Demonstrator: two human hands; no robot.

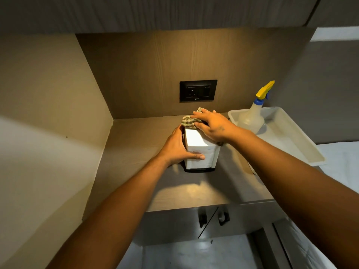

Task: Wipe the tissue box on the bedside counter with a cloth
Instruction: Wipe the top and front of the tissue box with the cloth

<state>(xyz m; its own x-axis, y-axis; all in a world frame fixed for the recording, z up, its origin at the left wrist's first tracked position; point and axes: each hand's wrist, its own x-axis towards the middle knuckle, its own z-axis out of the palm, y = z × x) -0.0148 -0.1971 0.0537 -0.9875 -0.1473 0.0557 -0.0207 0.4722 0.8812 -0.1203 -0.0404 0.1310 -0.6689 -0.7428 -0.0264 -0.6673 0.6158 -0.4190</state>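
A white tissue box with a dark base stands upright on the brown bedside counter. My left hand grips its left side, thumb across the front face. My right hand presses a checked green-and-beige cloth onto the far part of the box's top. Most of the cloth is hidden under my fingers, and the box's right side is hidden by my right wrist.
A white plastic tray sits on the counter's right end, holding a spray bottle with a yellow-and-blue trigger. A black wall socket is on the wooden back panel. A beige wall closes the left side. Cabinet handles hang below the counter edge.
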